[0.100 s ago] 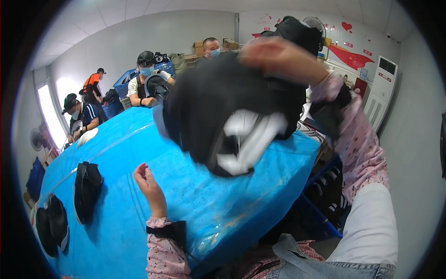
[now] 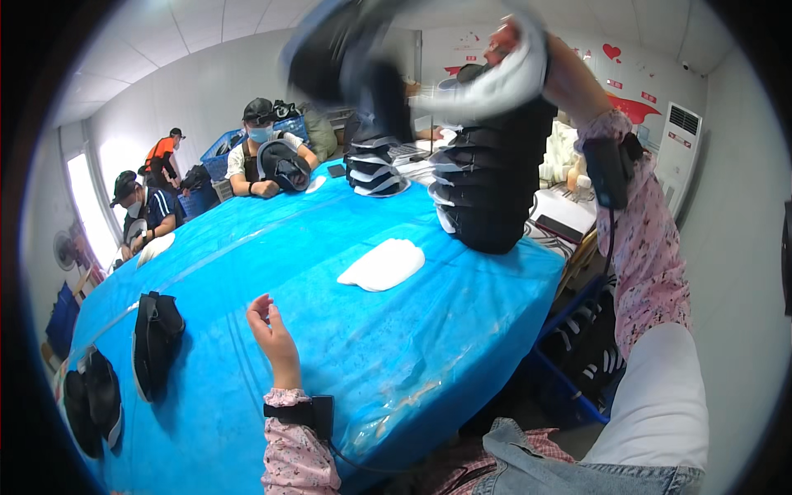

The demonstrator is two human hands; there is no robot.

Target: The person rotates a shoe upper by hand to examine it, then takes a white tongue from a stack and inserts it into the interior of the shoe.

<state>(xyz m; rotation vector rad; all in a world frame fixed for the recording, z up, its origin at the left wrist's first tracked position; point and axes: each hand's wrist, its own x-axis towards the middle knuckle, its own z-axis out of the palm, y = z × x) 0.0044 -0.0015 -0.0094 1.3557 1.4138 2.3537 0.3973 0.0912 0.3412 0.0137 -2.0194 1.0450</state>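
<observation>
My right hand (image 2: 505, 45) is raised high above the far right side of the table, closed on a black shoe (image 2: 487, 91) with a white edge. Motion smears the shoe, and it hides part of my fingers. Just behind and below it stands a tall stack of black shoes with white edges (image 2: 493, 186). My left hand (image 2: 276, 346) hovers over the near part of the blue-covered table (image 2: 247, 223), fingers loosely bent and apart, holding nothing. Flat white insole-shaped pieces (image 2: 384, 266) lie on the table ahead of it.
A shorter shoe stack (image 2: 375, 169) is farther back. Black shoes (image 2: 157, 342) and a dark pair (image 2: 95, 396) lie at the left. Below the table's right edge sits a blue crate (image 2: 569, 363) of shoes. Masked co-workers (image 2: 268, 157) are at the far side.
My right hand and the blurred black shoe have moved up and away, uncovering the white pieces and both stacks. My left hand has shifted slightly right.
</observation>
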